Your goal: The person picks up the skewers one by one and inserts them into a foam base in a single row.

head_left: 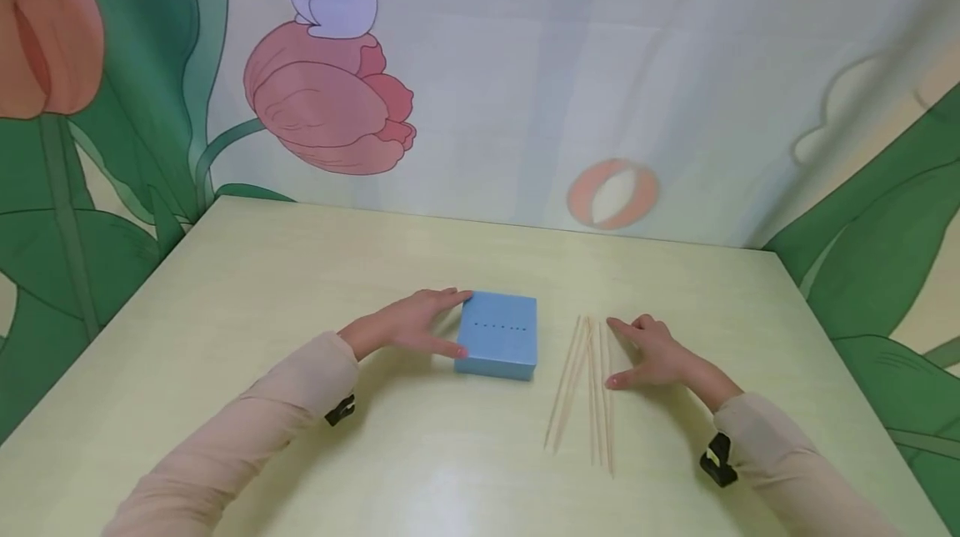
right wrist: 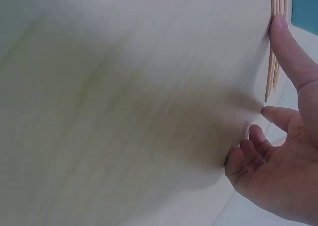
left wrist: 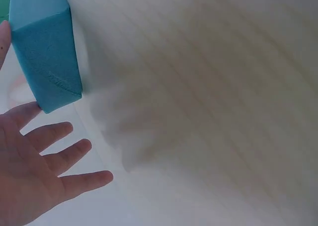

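Note:
A square blue box (head_left: 495, 345) with a row of small dark holes across its top lies on the table. My left hand (head_left: 411, 322) is at its left side, index finger and thumb spread and touching two corners. In the left wrist view, the other fingers of the left hand (left wrist: 30, 171) stand apart beside the blue box (left wrist: 49, 57). Several thin wooden sticks (head_left: 592, 395) lie loosely fanned to the right of the box. My right hand (head_left: 656, 353) is at their right edge. The right wrist view shows its thumb (right wrist: 290, 52) against the sticks and the index fingertip near their ends.
The pale table (head_left: 360, 262) reaches back to a curtain (head_left: 487, 103) printed with flowers and leaves. Each wrist wears a black strap mount, such as the right one (head_left: 718, 460).

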### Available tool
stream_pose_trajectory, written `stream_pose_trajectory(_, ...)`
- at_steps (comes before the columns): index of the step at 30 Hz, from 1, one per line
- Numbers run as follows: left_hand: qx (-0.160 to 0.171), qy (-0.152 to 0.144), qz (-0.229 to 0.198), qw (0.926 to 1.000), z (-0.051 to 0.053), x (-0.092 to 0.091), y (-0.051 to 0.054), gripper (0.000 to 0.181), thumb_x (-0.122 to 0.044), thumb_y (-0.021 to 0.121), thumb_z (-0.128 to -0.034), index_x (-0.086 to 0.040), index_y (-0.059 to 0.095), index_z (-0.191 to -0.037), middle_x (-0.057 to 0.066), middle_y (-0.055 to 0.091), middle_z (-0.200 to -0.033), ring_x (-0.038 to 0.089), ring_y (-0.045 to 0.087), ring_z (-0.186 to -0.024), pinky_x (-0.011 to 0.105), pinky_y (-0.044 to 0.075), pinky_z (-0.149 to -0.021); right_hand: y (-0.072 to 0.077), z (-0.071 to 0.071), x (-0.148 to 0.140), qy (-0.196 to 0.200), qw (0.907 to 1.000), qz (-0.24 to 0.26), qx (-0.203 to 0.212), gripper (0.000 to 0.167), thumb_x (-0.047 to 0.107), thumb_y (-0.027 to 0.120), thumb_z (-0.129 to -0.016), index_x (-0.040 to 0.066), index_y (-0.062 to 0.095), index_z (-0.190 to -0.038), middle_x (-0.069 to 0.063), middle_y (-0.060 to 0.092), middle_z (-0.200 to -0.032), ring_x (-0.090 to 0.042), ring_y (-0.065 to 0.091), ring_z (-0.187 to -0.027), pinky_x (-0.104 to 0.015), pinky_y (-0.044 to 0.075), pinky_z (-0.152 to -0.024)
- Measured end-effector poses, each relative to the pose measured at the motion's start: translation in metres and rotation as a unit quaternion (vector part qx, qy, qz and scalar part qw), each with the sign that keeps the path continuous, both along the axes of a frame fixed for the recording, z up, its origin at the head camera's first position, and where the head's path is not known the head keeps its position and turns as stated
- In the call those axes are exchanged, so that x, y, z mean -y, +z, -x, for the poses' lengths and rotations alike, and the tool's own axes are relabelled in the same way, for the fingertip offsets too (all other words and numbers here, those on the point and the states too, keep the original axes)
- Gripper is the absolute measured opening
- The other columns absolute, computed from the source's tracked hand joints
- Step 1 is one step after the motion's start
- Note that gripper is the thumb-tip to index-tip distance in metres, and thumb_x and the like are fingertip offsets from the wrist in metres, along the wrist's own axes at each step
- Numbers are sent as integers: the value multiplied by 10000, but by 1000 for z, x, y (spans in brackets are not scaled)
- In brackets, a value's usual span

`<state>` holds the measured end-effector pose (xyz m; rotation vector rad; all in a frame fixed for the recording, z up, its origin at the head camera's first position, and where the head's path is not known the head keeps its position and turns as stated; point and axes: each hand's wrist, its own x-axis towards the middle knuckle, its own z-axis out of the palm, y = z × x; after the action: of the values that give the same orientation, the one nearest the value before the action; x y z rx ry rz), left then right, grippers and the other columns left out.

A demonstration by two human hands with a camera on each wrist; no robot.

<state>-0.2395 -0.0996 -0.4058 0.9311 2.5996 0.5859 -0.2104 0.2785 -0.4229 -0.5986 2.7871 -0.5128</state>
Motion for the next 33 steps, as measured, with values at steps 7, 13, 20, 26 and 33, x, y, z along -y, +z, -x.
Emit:
stream_pose_trajectory(7,14,-65,-282,9996,0,-1,0,921,-506,683,-751,-77,249,-1441,119,269,-1465,291,264,-1326,445,244,-1052,2,-3,5,-172,9998,110,53,956,407,803,-640,-48,365,-1357,-155,407,-979,-258,345,-852,-309,328,-678)
stream_pose_trajectory(13,113,67,-287,9995,-1,-2,2,924,-488,710,-733,-91,263,-1438,104,255,-1474,292,286,-1316,458,266,-1039,4,-3,10,-314,9990,302,134,914,354,825,-624,-64,396,-1315,-198,462,-1012,-298,425,-894,-412,400,-761)
stream_pose_trajectory(20,154,220,-243,9993,-1,-5,4,934,-498,733,-702,-99,301,-1427,84,315,-1448,280,330,-1293,441,294,-1026,7,-4,9,-586,9940,841,378,846,222,859,-597,-103,375,-1210,-183,491,-979,-292,460,-875,-432,395,-803)
stream_pose_trajectory(26,185,315,-271,9990,0,-7,2,933,-504,739,-690,-113,314,-1423,83,343,-1433,282,354,-1277,442,312,-1013,12,-6,0,-934,9741,1891,821,818,38,796,-663,-94,273,-1278,-124,560,-872,-199,514,-732,-304,444,-670)
stream_pose_trajectory(33,250,448,-397,9979,-1,-4,0,934,-490,751,-684,-119,316,-1422,89,346,-1430,288,356,-1274,457,318,-1005,23,-13,-3,-1141,9241,3402,1315,786,-107,663,-746,-37,181,-1363,-246,581,-889,-231,638,-726,-371,537,-658)
